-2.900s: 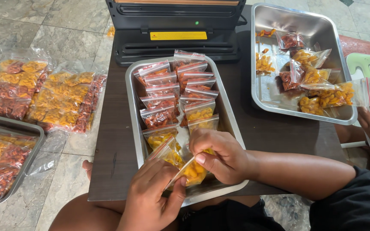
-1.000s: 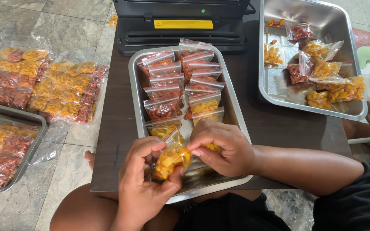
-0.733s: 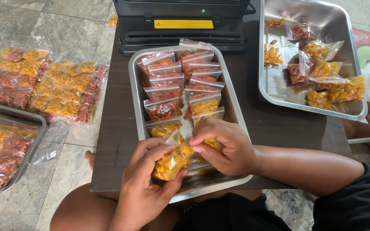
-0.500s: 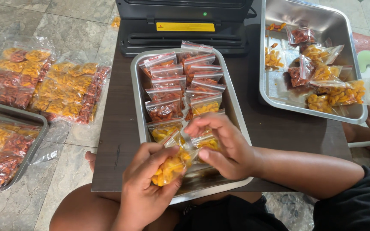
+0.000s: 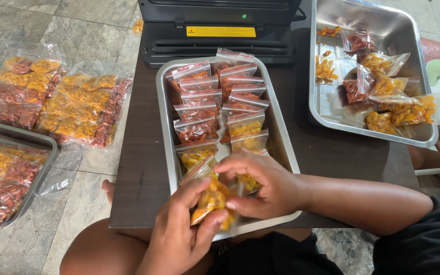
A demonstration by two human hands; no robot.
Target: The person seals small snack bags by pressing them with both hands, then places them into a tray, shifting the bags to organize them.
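Trays and packets around a low table

A steel tray (image 5: 165, 132) sat in the middle of the table (image 5: 138, 168), with small packets (image 5: 215, 102) standing in two rows inside it. Behind it stood a sealing machine (image 5: 220, 30). To the right lay a second tray (image 5: 332, 109) holding loose packets (image 5: 388, 91). On the floor to the left lay a pile of bags (image 5: 62, 102), and nearer still, a third tray (image 5: 47, 153). Both hands met over the middle tray's near end.

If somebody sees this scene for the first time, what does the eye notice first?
Both hands, left hand and right hand, hold a small bag of yellow snacks at the near end of the middle steel tray. Rows of filled bags lie in that tray, with a black sealing machine behind it.
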